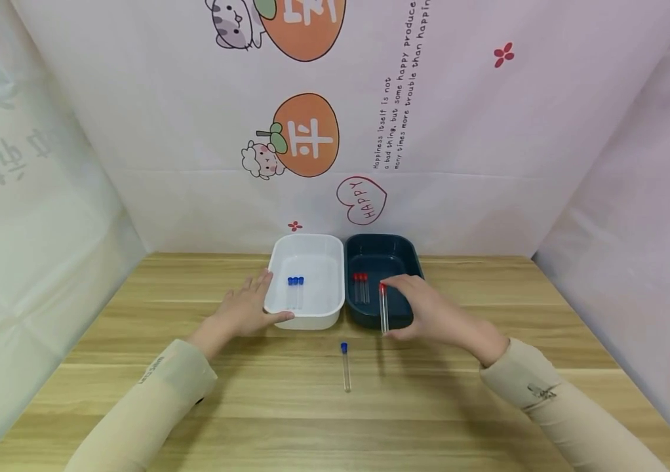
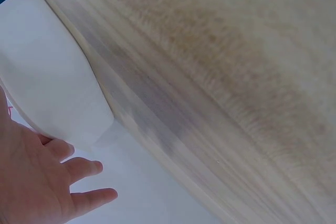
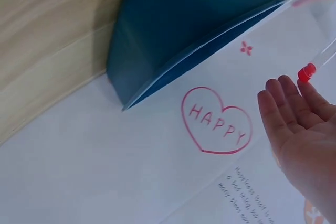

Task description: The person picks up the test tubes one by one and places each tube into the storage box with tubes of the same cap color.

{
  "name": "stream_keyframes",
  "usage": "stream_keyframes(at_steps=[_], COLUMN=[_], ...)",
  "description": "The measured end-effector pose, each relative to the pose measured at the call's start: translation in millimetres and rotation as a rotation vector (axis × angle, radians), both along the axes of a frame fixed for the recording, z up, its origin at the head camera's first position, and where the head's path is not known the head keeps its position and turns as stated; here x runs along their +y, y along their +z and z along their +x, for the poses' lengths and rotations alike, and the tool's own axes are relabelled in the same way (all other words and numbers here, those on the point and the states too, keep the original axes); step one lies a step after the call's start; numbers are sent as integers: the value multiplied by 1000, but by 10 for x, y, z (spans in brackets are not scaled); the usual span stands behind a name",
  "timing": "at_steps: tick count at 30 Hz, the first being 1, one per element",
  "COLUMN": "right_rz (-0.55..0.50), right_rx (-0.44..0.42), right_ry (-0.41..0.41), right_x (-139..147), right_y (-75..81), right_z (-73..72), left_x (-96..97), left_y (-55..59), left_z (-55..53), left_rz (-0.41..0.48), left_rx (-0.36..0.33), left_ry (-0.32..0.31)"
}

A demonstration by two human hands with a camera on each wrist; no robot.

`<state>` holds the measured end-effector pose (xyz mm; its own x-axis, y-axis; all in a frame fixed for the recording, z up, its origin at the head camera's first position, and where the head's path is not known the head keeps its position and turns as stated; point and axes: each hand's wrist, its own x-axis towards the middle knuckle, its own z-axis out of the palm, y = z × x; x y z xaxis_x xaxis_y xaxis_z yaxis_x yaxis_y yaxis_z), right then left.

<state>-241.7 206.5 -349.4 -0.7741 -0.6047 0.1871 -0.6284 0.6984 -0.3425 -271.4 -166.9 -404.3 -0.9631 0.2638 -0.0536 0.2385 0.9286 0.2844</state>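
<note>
My right hand [image 1: 435, 311] pinches a clear test tube with a red cap [image 1: 384, 311], fingers at the cap and thumb near the bottom end. The tube stands nearly upright over the front part of the dark blue bin [image 1: 414, 255]. Inside that bin lie several red-capped tubes [image 1: 361, 288]. At the white bin [image 1: 314, 321], my left hand [image 1: 243, 307] rests along the left rim with fingers spread, the thumb at the front corner. Blue-capped tubes [image 1: 295, 292] lie side by side in the white bin. In the right wrist view the held tube's red cap [image 3: 306, 72] sits by the fingertips.
One blue-capped tube [image 1: 346, 368] lies on the wooden table [image 1: 264, 413] in front of the two bins, which stand side by side. Behind them hangs a printed white cloth [image 1: 459, 131], with more cloth at both sides.
</note>
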Motion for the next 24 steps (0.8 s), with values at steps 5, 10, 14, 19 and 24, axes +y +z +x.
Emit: stream_keyframes(at_steps=[5,10,14,19,24], right_rz=[-14,-19,-26,-5,24], right_rx=[7,5,-8,13,9], right_ry=[-4,-13,-6,-14,-28], right_x=[-9,-2,2,2,7], right_y=[3,-16,-42,-86,-134], right_z=[-141,-266,-366,-492,-596], left_x=[-10,-18,-17,-24,-28], left_y=[-5,-8,6,24,21], left_z=[0,-3,-3,-1,4], left_rz=[1,3,10,17,23], left_rx=[3,3,1,1,-10], left_ry=[1,-1,-4,-6,-10])
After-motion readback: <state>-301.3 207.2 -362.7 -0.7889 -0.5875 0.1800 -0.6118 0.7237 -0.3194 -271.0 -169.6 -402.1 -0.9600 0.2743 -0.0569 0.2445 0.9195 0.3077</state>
